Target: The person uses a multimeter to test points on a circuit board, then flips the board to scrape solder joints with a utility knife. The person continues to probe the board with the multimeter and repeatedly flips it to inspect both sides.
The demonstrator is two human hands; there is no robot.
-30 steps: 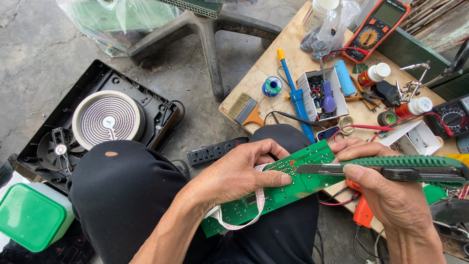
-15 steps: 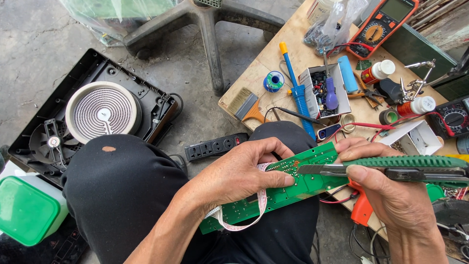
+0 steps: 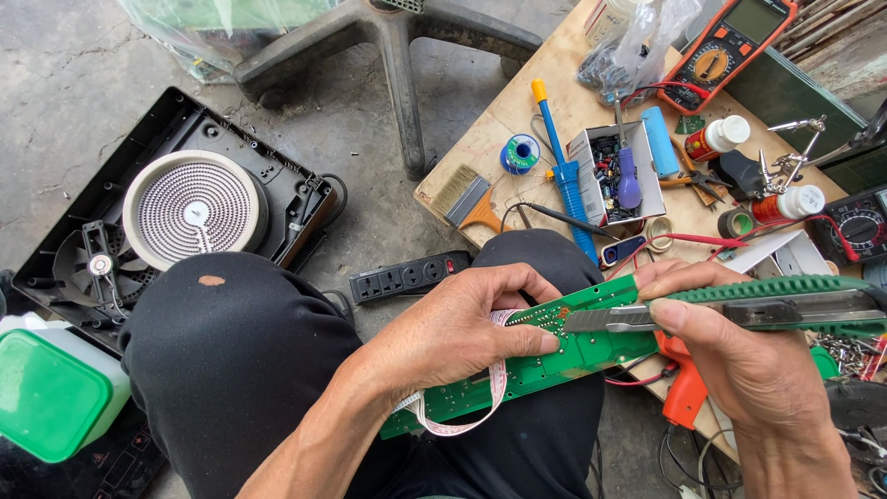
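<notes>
My left hand grips a long green circuit board across my black-trousered knee, thumb on its top face. A pale ribbon cable loops from the board below that hand. My right hand holds a green utility knife, its metal blade tip lying on the board near the left thumb.
An opened induction cooker base with coil and fan lies on the concrete at left, a black power strip beside my knee. The wooden board table carries a brush, solder reel, blue desoldering pump, parts box, multimeters. A green-lidded container sits lower left.
The view has shifted slightly downward. Both hands keep their hold on board and knife, with the blade tip staying on the board.
</notes>
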